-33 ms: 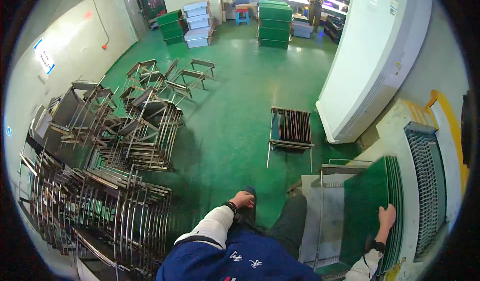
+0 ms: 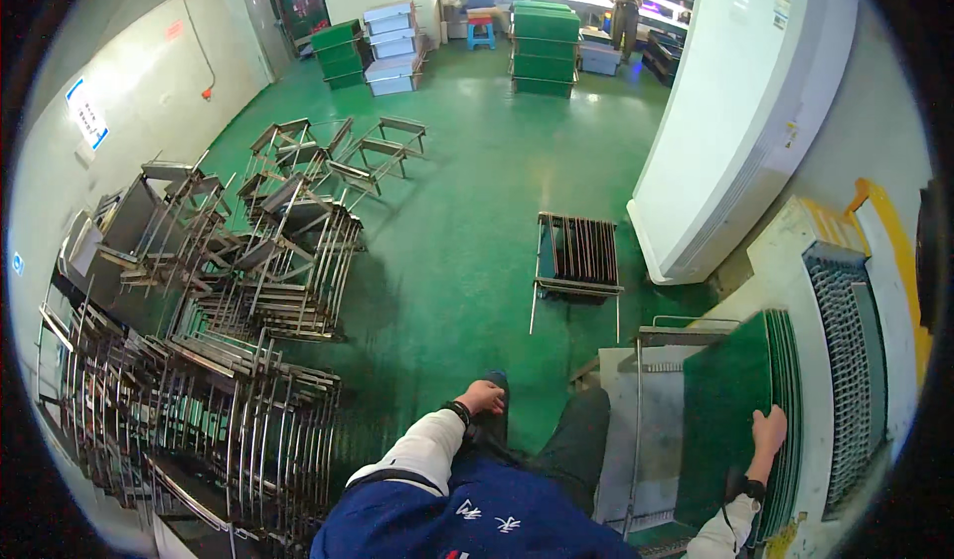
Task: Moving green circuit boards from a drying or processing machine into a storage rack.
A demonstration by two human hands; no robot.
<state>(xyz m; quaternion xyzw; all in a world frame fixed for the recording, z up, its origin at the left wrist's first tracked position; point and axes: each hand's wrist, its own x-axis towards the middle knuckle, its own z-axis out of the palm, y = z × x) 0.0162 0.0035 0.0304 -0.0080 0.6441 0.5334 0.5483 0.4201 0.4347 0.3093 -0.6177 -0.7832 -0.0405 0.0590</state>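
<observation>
Several large green boards stand on edge, close together, in a metal rack at my lower right. The fingers of my right hand are closed at the edge of the nearest board; the fingertips are partly hidden. My left hand is curled over my leg near the knee, and I see nothing in it. A dark band circles each wrist.
Piled metal racks crowd the left side. A small rack with thin dark panels stands ahead on the green floor. To the right are a tall white cabinet and a ridged grey part. Two people work at a lit far bench.
</observation>
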